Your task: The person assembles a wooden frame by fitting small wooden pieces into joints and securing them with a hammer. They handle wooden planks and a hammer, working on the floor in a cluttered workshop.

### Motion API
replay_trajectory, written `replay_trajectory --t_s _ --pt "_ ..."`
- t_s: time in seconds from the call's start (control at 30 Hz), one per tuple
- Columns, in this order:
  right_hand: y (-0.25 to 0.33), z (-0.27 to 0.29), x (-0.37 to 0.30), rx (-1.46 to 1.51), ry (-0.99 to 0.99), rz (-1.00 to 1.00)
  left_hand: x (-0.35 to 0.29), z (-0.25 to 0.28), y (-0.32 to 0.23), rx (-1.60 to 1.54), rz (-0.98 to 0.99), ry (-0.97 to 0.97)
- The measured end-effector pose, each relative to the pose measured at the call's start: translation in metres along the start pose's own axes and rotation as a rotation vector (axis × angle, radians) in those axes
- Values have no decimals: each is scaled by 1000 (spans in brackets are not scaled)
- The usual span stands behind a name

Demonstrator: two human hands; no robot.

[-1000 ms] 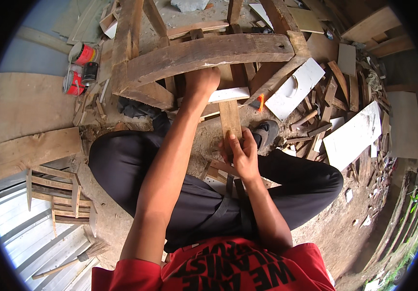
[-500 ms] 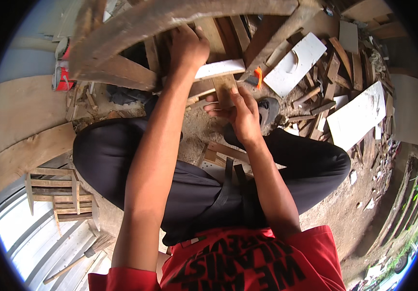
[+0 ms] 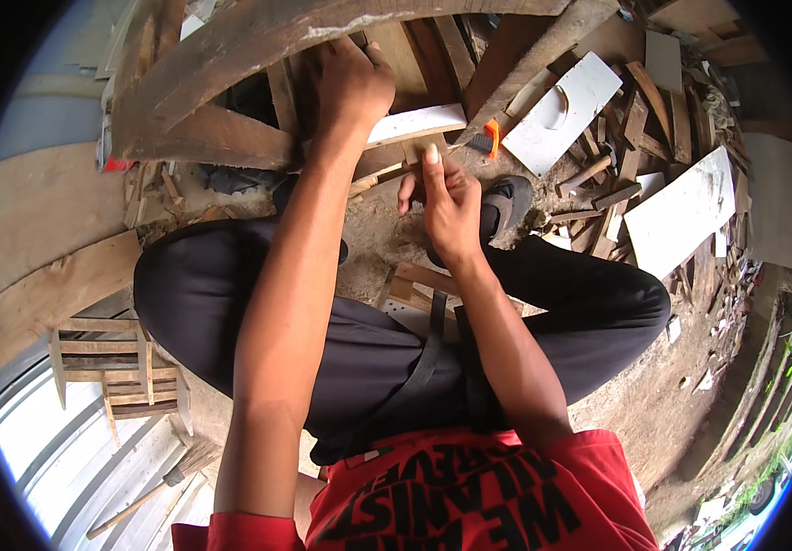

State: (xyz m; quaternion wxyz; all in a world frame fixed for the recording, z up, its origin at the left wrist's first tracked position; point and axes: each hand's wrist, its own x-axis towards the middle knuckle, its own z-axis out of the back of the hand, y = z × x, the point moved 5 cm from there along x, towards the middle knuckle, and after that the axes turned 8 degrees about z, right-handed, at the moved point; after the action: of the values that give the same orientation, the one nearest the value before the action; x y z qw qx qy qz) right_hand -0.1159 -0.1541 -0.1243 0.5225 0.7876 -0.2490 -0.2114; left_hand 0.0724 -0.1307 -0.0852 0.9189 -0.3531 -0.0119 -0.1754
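Running behind the white strip (image 3: 419, 122), the slat (image 3: 405, 73) sits within the frame (image 3: 230, 69), cut off above. The left hand (image 3: 354, 87) has its fingertips hidden, grip unclear; the right hand (image 3: 454, 207) curls its fingers loosely, thumb by the slat's lower end, contact uncertain.

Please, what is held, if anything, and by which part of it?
The right hand has its thumb at the near end of a wooden slat, grip uncertain; whether the left hand holds anything is hidden.

Rough brown wooden frame (image 3: 230, 72); lighter flat slat (image 3: 405, 69) crossing behind white-faced rail (image 3: 419, 123).
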Motion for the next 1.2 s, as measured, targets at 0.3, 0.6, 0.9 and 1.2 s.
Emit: replay_trajectory --t_s 0.3,0.6,0.9,1.2 --pt "-11 1 5 36 29 63 8 -5 7 -31 4 -5" --pt "-8 27 -11 -102 -54 -2 -9 8 -29 134 -230 -47" --pt "10 162 35 -403 -213 -191 0 -1 -16 498 -378 -11" --pt "-23 369 42 -805 -481 -269 -59 32 -37 183 -320 383"
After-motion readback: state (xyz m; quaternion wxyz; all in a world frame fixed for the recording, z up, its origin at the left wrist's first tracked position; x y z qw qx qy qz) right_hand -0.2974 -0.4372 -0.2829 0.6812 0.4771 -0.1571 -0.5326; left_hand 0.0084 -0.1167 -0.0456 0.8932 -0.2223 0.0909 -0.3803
